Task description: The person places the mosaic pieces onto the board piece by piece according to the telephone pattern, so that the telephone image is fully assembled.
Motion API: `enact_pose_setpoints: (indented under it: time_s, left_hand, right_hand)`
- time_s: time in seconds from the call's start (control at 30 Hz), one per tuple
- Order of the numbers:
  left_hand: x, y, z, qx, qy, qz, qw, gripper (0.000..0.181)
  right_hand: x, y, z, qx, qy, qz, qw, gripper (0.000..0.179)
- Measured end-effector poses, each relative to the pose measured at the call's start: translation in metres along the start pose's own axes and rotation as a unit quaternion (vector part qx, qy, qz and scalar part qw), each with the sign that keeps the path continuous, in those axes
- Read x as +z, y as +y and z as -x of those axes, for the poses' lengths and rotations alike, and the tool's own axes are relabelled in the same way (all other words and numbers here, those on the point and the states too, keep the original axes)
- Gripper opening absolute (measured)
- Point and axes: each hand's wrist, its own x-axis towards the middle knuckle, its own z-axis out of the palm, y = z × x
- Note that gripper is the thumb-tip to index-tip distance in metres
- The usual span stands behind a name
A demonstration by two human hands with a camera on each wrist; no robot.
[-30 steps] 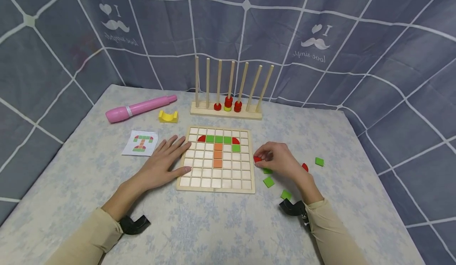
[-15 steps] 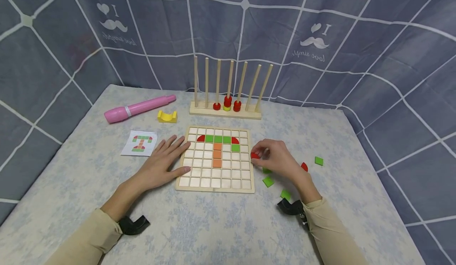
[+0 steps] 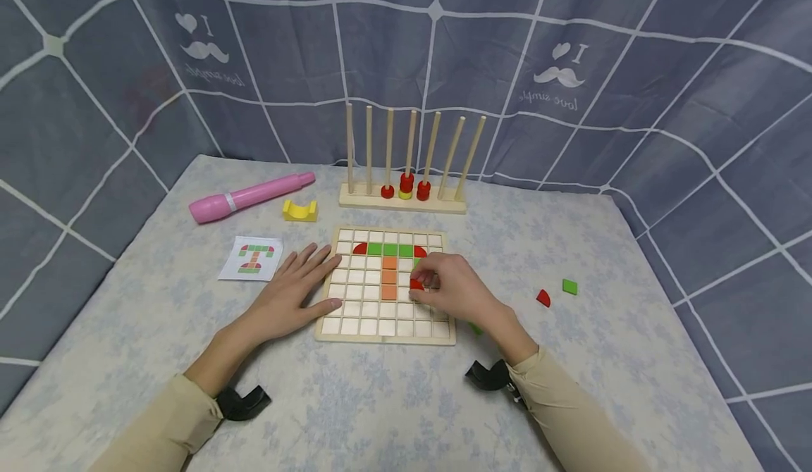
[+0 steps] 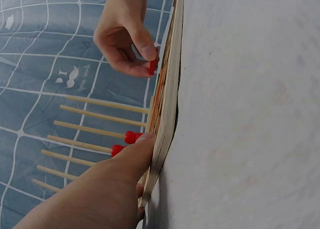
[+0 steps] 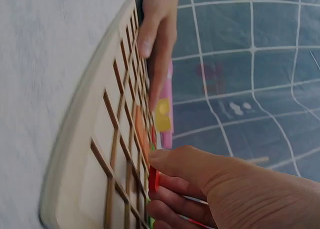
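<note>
Your right hand (image 3: 458, 287) brings pinched red piece (image 3: 415, 284) over board (image 3: 361, 338) | not yet released | left hand (image 3: 288, 292) rests, spread, at its edge

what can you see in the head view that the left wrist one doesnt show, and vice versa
Only the head view: the picture card, pink stick, yellow block and a loose green square.
Only the left wrist view: no extra object, just the board nearly edge-on.
Both: left hand touching the board, right hand pinching a red piece, and the peg rack.
</note>
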Motion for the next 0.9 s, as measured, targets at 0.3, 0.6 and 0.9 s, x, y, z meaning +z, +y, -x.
enact_pose_setpoints:
  time_s: [0.3, 0.6, 0.9]
  left_hand:
    - [0.000, 0.001, -0.001, 0.002, 0.001, -0.003, 1.0000, 0.080]
    - [0.001, -0.001, -0.002, 0.001, 0.000, -0.004, 1.0000, 0.080]
    - [0.002, -0.003, -0.002, -0.004, -0.004, -0.010, 0.9999, 0.081]
  right_hand:
    - [0.010, -0.008, -0.005, -0.014, -0.014, -0.001, 0.9998, 0.017]
    - [0.014, -0.010, -0.005, -0.003, -0.020, -0.018, 0.9996, 0.020]
    - [0.017, -0.010, -0.007, -0.038, -0.008, -0.002, 0.9992, 0.017]
